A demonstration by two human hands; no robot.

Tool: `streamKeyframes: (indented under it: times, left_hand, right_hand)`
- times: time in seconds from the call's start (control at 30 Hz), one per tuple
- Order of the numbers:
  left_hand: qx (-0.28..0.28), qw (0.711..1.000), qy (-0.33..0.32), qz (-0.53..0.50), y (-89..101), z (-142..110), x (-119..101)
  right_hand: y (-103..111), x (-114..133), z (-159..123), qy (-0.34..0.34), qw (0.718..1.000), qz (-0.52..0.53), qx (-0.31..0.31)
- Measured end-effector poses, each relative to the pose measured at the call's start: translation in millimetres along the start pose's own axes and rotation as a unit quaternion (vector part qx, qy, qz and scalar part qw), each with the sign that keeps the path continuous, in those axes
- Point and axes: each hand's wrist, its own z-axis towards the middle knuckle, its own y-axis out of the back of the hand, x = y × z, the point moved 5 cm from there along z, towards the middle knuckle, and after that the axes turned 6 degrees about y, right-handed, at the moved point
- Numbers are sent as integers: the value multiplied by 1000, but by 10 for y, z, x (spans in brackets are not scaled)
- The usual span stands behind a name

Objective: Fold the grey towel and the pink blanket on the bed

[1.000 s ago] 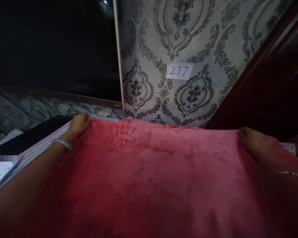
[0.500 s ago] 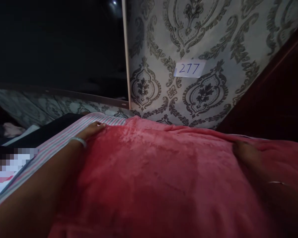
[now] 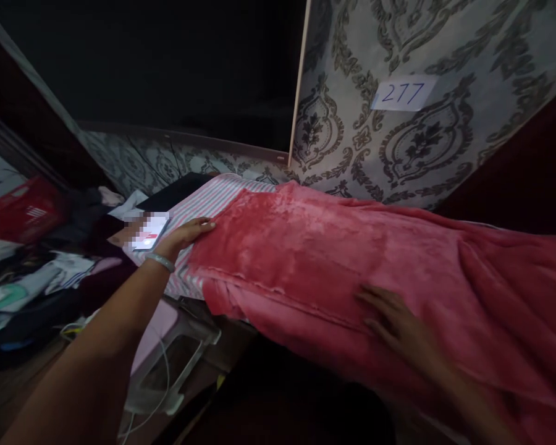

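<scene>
A pink-red plush blanket (image 3: 315,247) lies spread over a striped cloth (image 3: 222,188), its near part hanging over the front edge. At the blanket's left edge is my left hand (image 3: 188,235), wearing a pale bangle (image 3: 161,262); its fingers are stretched out and touch the fabric. My right hand (image 3: 393,318) rests on the blanket's near middle part, slightly blurred, with fingers apart and nothing held. Folds (image 3: 482,278) run through the blanket on the right.
A lit phone (image 3: 152,231) lies left of my left hand. Behind are a large dark screen (image 3: 180,68) and a patterned wall with a "277" paper (image 3: 404,93). A plastic stool (image 3: 155,334) with a white cable stands below. Piled clothes (image 3: 50,278) and a red bag (image 3: 25,210) are at left.
The view has swung left and shows more of the floor. My right hand has left the blanket's far right side and come nearer. My left hand stays by the left edge.
</scene>
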Motion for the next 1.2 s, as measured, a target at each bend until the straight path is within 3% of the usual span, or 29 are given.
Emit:
streamKeyframes:
  times: [0.1, 0.27, 0.37, 0.47, 0.53, 0.63, 0.8, 0.9, 1.2]
  left_hand:
    - [-33, 998, 13, -53, 58, -257, 258]
    - [-46, 987, -33, -151, -36, -558, 467]
    - [-8, 981, -57, -183, -94, -670, 463]
    - [53, 984, -32, -168, -156, -757, 434]
    - [63, 985, -16, -160, -170, -806, 419]
    - [35, 982, -15, -182, -160, -865, 412]
    - [26, 976, -62, -205, -182, -945, 406]
    - [25, 977, -84, -194, -188, -957, 403]
    - [-26, 977, -51, -207, -100, -826, 479]
  right_hand:
    - [-93, 224, -97, 19, 1000, 4, -3]
    - [-118, 219, -19, -27, 997, 55, -39]
    - [-105, 194, 39, -50, 992, 89, -68]
    - [-59, 157, 26, -73, 986, 99, -114]
    - [8, 106, -33, -95, 979, 92, -155]
    - [90, 42, -141, -101, 973, 68, -195]
    - [-24, 74, -203, -69, 982, 55, -166]
    - [-82, 131, -193, -81, 979, 51, -179]
    - [-66, 190, -186, -110, 964, 59, -235]
